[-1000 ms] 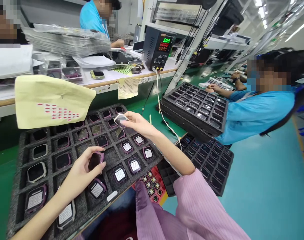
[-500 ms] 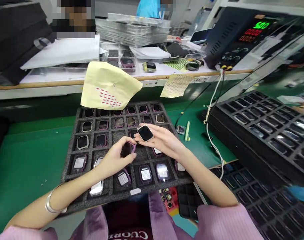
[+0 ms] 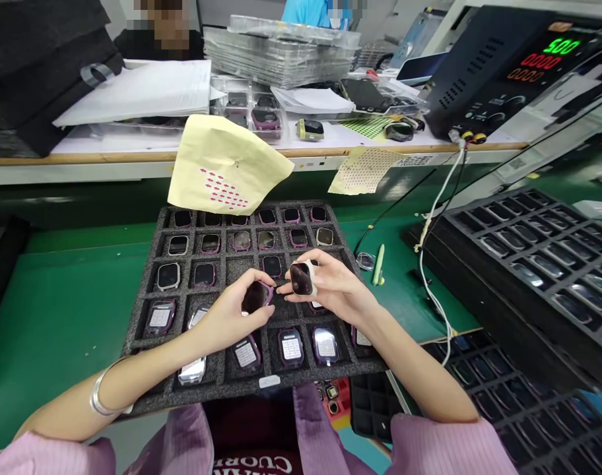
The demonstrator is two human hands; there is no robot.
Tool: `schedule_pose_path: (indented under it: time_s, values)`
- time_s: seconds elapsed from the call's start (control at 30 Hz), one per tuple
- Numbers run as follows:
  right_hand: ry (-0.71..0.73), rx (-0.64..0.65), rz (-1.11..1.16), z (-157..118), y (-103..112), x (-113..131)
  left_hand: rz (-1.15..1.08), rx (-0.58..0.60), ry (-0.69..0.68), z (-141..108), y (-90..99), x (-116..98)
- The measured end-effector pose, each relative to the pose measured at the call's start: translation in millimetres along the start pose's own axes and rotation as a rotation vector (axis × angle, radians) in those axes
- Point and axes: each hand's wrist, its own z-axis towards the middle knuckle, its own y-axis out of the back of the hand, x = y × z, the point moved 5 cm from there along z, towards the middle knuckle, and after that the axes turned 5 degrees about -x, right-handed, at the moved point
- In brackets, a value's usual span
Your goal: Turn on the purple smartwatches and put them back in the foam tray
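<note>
My left hand (image 3: 234, 310) is closed around a purple-framed smartwatch case (image 3: 256, 298), its dark face turned upward. Just to the right, my right hand (image 3: 333, 287) grips a light-framed smartwatch case (image 3: 301, 278) between thumb and fingers, with its dark screen tilted toward the left. The two cases are close together but apart. Beneath both hands lies a dark grey foam tray (image 3: 202, 392), divided into compartments. Several more watch cases sit in it, some dark-faced and some with white printed labels, such as this labelled case (image 3: 290, 344) in the near row. My hands hide some middle compartments.
A black power supply (image 3: 499, 79) stands on the shelf at right, its white cable (image 3: 422, 264) hanging down. Stacked foam trays (image 3: 459, 264) fill the right side. Yellow sticker sheets (image 3: 226, 168) hang from the shelf edge. A green pen-like tool (image 3: 379, 264) lies right of the tray.
My right hand has turned the light-framed watch case from lying face-up on the fingers to a steeper tilt, now pinched. My left hand keeps its hold. The whole view has shifted slightly.
</note>
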Motion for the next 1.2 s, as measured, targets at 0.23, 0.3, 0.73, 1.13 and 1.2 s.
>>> schedule_pose_path:
  time_s: [0.23,0.3,0.73,1.13,1.2]
  values:
    - [-0.052,0.033,-0.001,-1,-3,-1,-0.017,0.064,0.007,-3,-1.0,-2]
    - [-0.054,0.041,-0.005,-1,-4,-1,-0.010,0.039,-0.003,-3,0.6,-3]
    - [0.024,-0.016,-0.106,-2,-2,1,0.106,0.041,-0.071,0,2.8,-8]
    - [0.063,-0.076,-0.173,-5,-2,6,0.143,0.006,-0.072,2,10.4,-12]
    - [0.073,-0.082,-0.175,-6,-3,7,0.137,0.008,-0.077,1,11.4,-15]
